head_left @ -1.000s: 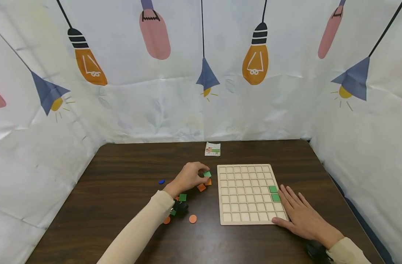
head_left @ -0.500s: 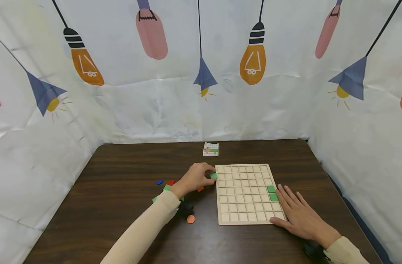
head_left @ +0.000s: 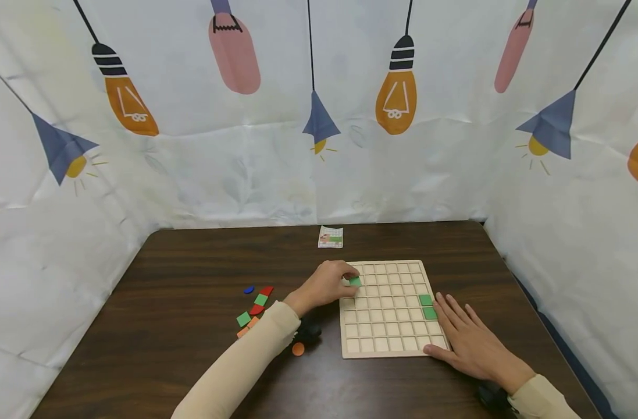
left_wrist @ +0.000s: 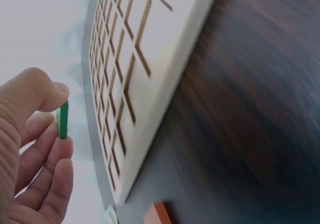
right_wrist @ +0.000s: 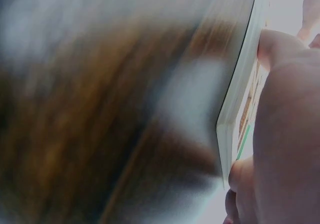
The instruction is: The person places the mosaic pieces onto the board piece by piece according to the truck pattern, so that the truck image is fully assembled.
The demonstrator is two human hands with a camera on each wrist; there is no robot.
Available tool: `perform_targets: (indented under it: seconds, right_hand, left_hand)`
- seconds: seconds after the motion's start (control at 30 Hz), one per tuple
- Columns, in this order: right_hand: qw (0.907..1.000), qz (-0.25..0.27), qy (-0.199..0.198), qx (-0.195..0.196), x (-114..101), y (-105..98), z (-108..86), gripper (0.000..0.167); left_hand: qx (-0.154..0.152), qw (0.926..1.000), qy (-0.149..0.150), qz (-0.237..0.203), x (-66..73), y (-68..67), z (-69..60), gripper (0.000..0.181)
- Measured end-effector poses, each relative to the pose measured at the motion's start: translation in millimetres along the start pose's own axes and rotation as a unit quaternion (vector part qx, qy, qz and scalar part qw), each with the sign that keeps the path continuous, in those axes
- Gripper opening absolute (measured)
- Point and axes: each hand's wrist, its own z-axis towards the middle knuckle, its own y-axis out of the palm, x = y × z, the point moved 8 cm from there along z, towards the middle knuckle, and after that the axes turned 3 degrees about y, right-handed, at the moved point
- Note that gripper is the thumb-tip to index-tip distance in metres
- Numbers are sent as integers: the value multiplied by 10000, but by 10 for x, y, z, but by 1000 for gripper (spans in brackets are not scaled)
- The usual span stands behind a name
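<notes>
On the left of the head view, a loose cluster of small pieces lay on the dark wood-grain table (head_left: pixel 141 326): two green square tiles (head_left: pixel 243 319), two orange square tiles (head_left: pixel 253 322), a blue piece (head_left: pixel 249 289) and two red pieces (head_left: pixel 266 291). An orange disc (head_left: pixel 298 349) lay lower, near the bottom centre, just beside the cream left sleeve (head_left: pixel 240 361). The left hand (head_left: pixel 325 285), right of the cluster, pinched a green tile (head_left: pixel 355 281) between thumb and fingers; the left wrist view showed that tile edge-on, apart from the board, with the remaining fingers curled below it. A small printed card (head_left: pixel 331 237) lay above the hand, near the table's far edge. The held tile appeared at the upper left of the pale wooden grid board (head_left: pixel 381 317), right of centre in the frame. Two placed green tiles (head_left: pixel 427 306) sat one below the other in cells along the board's right edge. At lower right, the right hand (head_left: pixel 470 342) rested palm down, its fingers straight and slightly spread, fingertips at that edge and thumb at the lower right corner.
</notes>
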Motion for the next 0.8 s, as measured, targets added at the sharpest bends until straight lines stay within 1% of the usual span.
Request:
perform_targets:
  seconds: [0.17, 0.4, 0.5, 0.63, 0.8]
  right_hand:
    - [10000, -38, 3, 13, 1, 15, 0, 98]
    - [9999, -101, -6, 64, -5, 11, 5, 99]
    - [9998, -176, -19, 96, -13, 6, 8, 100]
    - [9998, -181, -18, 71, -8, 13, 11, 99]
    - [9999, -131, 6, 9, 3, 22, 15, 99]
  left_hand:
    - [-132, 9997, 77, -175, 96, 100, 89, 32]
    - [-333, 9992, 223, -65, 239, 237, 221, 33]
    - [-426, 9987, 235, -151, 287, 291, 266, 33]
    - [-539, 9981, 194, -231, 330, 361, 310, 33]
    - [-600, 9979, 227, -121, 375, 436, 366, 33]
